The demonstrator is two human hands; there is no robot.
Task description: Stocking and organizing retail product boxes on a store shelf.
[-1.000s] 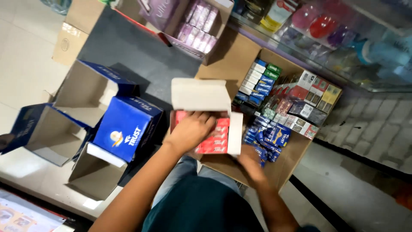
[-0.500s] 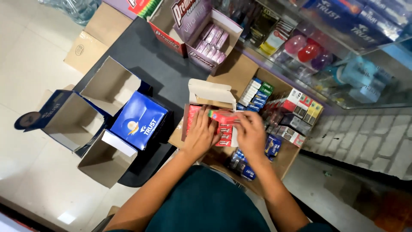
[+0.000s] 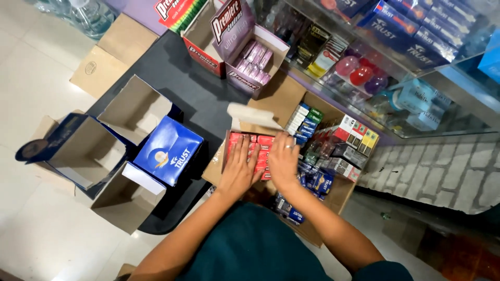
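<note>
Flat and open, my left hand (image 3: pixel 238 169) and right hand (image 3: pixel 284 162) pressed one box of red packs (image 3: pixel 259 147); two hands, gripping nothing.

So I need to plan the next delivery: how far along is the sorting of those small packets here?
Done: three blue cardboard boxes lie opened and emptied on the floor. In hand: the left hand and right hand press flat on red packets in a small open white carton, over the big brown box of mixed packets. Left: a closed blue box and an open purple box of pink packets.
</note>
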